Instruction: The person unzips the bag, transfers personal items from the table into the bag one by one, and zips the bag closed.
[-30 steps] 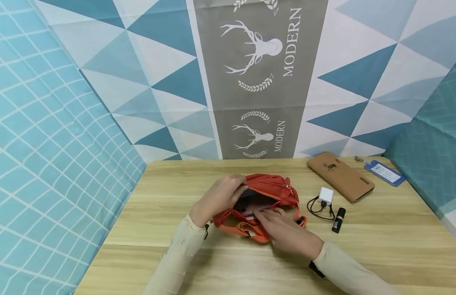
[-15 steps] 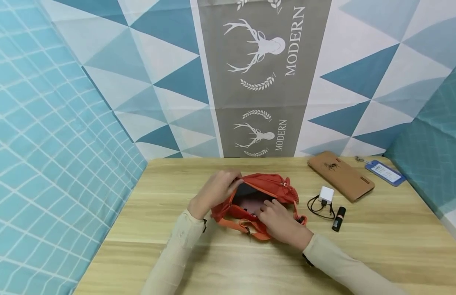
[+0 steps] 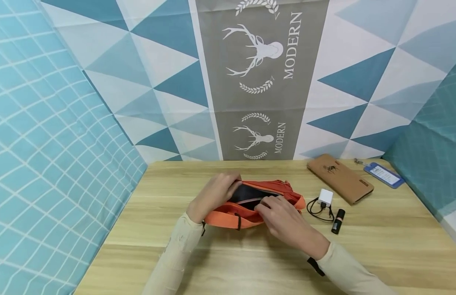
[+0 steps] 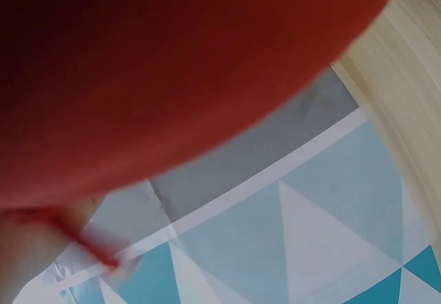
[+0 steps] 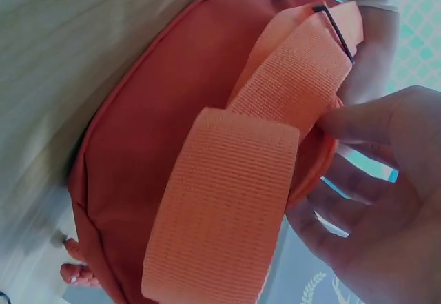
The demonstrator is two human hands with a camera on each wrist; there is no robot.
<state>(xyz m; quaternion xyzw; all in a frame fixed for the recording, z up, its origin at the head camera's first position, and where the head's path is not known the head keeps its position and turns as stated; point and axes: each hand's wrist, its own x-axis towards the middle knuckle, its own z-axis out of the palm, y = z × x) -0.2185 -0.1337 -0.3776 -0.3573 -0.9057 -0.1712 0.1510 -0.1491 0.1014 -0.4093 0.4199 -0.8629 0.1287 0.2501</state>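
A red waist bag (image 3: pixel 287 186) with a wide orange strap (image 3: pixel 222 219) sits mid-table, its dark-lined mouth unzipped and facing up. My left hand (image 3: pixel 215 194) grips the left end of the bag's rim in the head view. On the near rim, the fingers and thumb of my right hand (image 3: pixel 283 217) pinch the fabric. The right wrist view has the bag's red side (image 5: pixel 158 125) close up, with the right hand (image 5: pixel 393 187) holding its edge. Blurred red fabric (image 4: pixel 158 63) covers much of the left wrist view. What lies deep inside the bag is hidden.
Right of the bag on the wooden table (image 3: pixel 169 254) lie a white charger (image 3: pixel 325 196) with a black cable (image 3: pixel 313 211) and a black lipstick-like tube (image 3: pixel 338 221). Farther back are a tan wallet (image 3: pixel 340 178) and a blue card holder (image 3: pixel 384 175). Patterned cloth hangs behind.
The bag has been tilted, and its strap now spreads along the front. A pinkish thing inside has gone from sight. My right hand has shifted from the opening to the near rim.
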